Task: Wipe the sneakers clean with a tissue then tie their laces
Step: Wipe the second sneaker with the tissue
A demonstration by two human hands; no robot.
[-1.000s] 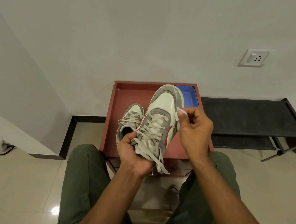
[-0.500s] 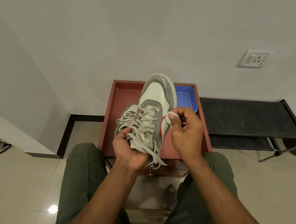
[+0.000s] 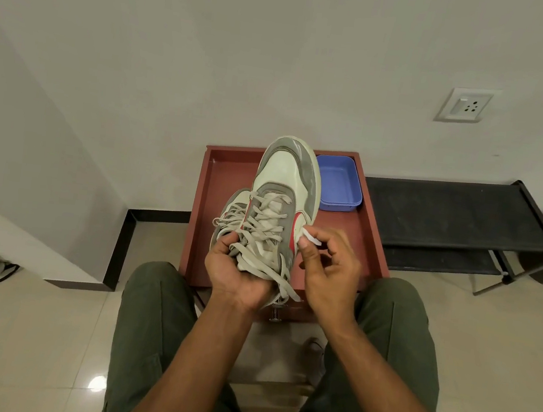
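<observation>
Left hand [image 3: 241, 271] grips the raised sneaker [image 3: 280, 203] — right hand [image 3: 327, 268] pinches a tissue [image 3: 309, 237] against its side.

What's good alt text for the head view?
The left hand grips a grey-and-white laced sneaker by its heel while the right hand pinches a white tissue against its side, above a red-brown tray.

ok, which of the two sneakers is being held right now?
The larger-looking sneaker, toe pointing up and away: the left hand grips its heel end while the right hand pinches a tissue at its side. The other sneaker sits behind it on the red tray.
</observation>
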